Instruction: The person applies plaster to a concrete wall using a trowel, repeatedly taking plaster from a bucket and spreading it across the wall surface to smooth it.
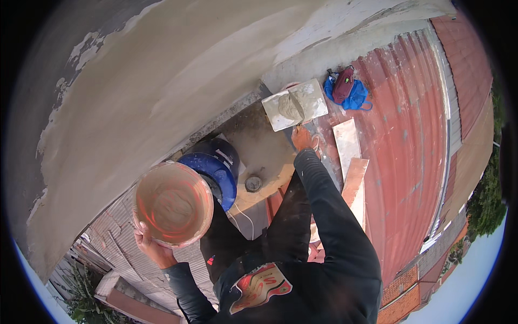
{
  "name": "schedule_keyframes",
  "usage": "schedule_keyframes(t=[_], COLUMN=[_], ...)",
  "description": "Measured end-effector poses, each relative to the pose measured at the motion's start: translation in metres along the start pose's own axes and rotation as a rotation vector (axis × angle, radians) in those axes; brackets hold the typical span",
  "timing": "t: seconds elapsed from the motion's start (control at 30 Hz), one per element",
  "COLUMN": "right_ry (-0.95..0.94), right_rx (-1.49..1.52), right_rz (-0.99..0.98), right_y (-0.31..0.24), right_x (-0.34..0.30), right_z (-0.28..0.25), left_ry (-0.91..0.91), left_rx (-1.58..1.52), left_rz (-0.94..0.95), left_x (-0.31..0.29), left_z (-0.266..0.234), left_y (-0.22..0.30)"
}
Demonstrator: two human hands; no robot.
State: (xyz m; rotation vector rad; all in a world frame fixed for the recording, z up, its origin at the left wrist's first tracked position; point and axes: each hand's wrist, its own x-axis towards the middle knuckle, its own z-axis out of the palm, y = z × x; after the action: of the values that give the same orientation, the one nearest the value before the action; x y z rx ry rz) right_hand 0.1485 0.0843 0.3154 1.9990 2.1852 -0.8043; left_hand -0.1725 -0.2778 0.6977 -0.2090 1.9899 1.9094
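My left hand [154, 245] grips the rim of a round orange-red basin [174, 202], its thumb on the edge. Pale wet plaster coats the inside of the basin, which tilts toward me. Ahead and to the right, my right hand [303, 139] is closed at the near edge of a pale rectangular board [278, 110]. Grey plaster [290, 106] lies on the board, with the thin edge of what looks like a trowel [297, 105] across it. The trowel's handle is mostly hidden in my fingers. Part of a reddish rim shows behind the board.
A plastered wall [162, 81] curves along the left. Beside the basin stand blue tubs [229, 186], with a small round container [253, 184] nearby. Planks [353, 178] and a blue bag [356, 97] with a maroon pouch [343, 85] lie on the red corrugated roof [399, 135].
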Motion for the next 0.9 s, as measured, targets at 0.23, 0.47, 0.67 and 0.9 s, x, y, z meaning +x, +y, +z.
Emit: schedule_keyframes(t=[0.23,0.47,0.67,0.9], right_ry=[0.166,-0.203,-0.190,-0.061], right_rx=[0.269,0.878,0.896,0.326], right_rz=[-0.055,0.112,-0.120,-1.015], right_y=[0.007,-0.026,-0.067,-0.143], right_x=[-0.023,-0.118,-0.206,-0.274], right_z=[-0.003,-0.127,-0.230,-0.273], left_ry=[0.023,-0.067,-0.132,-0.147], left_rx=[-0.069,-0.070,-0.136,-0.250], left_rz=[-0.016,-0.012,0.029,-0.038], left_x=[0.007,0.018,0.013,0.015], left_z=[0.008,0.015,0.028,0.045], left_y=[-0.021,-0.022,-0.012,0.016])
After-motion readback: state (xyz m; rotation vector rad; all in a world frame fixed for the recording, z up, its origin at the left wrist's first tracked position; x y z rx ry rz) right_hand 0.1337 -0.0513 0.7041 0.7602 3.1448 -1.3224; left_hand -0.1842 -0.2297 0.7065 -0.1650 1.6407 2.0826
